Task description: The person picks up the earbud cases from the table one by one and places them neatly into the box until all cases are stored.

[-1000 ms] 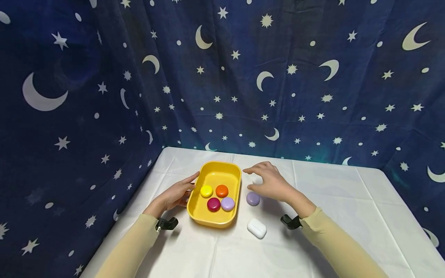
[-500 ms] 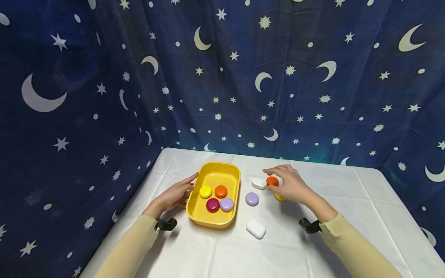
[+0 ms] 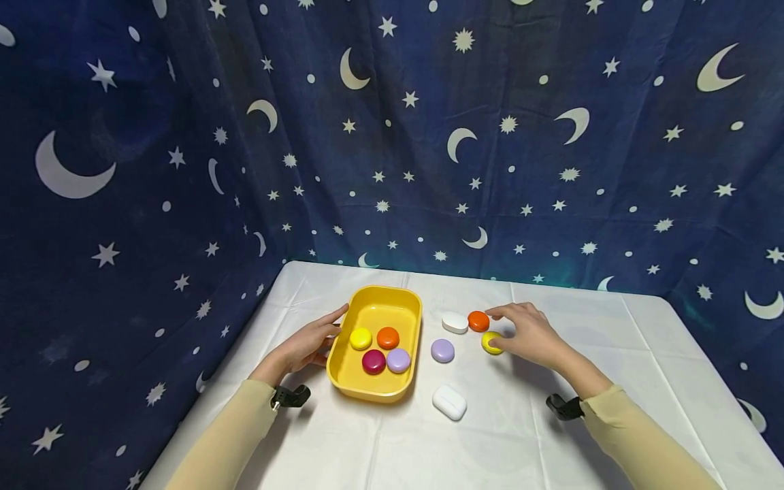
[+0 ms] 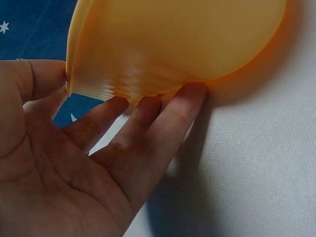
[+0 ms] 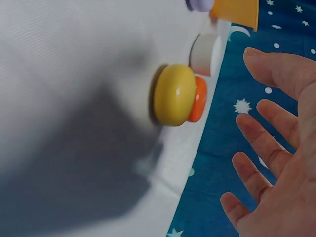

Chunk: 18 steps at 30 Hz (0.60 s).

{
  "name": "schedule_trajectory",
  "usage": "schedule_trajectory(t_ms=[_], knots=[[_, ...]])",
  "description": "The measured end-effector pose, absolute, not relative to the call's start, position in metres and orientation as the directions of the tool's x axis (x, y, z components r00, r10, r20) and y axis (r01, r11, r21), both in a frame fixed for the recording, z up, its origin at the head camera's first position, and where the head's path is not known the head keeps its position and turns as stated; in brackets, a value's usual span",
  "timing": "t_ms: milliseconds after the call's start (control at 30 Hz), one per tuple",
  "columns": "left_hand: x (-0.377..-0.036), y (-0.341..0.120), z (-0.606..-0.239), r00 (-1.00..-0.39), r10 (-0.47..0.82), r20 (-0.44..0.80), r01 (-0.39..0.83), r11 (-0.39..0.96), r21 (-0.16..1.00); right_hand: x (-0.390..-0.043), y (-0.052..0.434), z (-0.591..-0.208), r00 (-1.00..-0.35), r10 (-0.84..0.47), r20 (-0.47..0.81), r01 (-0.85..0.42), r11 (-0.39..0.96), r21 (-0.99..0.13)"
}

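A yellow rectangular tray (image 3: 373,389) stands on the table. My left hand (image 3: 308,342) touches its left side; in the left wrist view the fingertips (image 4: 192,94) lie along the outer wall and the thumb meets the rim. Inside are glossy rounded pieces: yellow (image 3: 361,338), orange (image 3: 388,337), dark red (image 3: 373,361) and lilac (image 3: 398,361). My right hand (image 3: 531,333) hovers beside a yellow disc (image 5: 175,95), fingers spread and holding nothing. In the right wrist view a gap separates them. Behind that disc lies an orange one (image 3: 478,321).
A white rounded piece (image 3: 454,323) lies next to the orange disc. A lilac disc (image 3: 443,350) and a white rounded block (image 3: 450,402) lie right of the tray. Dark blue curtain (image 3: 392,136) with moons and stars borders the white-covered table (image 3: 490,449).
My right hand has moved right, away from the tray, over the white piece and the orange disc to the yellow disc. The left hand has stayed at the tray.
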State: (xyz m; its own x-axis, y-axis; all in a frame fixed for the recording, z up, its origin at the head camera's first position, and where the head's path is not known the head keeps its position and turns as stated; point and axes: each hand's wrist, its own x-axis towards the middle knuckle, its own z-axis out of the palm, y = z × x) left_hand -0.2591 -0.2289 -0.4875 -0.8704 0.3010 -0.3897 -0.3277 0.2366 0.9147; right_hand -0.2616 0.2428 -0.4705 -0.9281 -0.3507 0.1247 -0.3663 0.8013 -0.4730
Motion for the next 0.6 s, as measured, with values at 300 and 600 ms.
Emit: schedule_trajectory(t_ms=[300,600], knots=[[-0.259,-0.229,-0.489,-0.870,0.309,-0.384,-0.329,0.218,0.919,-0.263,0.249,-0.482,-0.952,-0.301,0.061,-0.290,0.820,-0.494],[-0.259,-0.229,-0.489,-0.870,0.313,-0.382,-0.326,0.216,0.920,-0.269,0.254,-0.497,-0.960,-0.281,0.011,-0.249,0.832,-0.496]])
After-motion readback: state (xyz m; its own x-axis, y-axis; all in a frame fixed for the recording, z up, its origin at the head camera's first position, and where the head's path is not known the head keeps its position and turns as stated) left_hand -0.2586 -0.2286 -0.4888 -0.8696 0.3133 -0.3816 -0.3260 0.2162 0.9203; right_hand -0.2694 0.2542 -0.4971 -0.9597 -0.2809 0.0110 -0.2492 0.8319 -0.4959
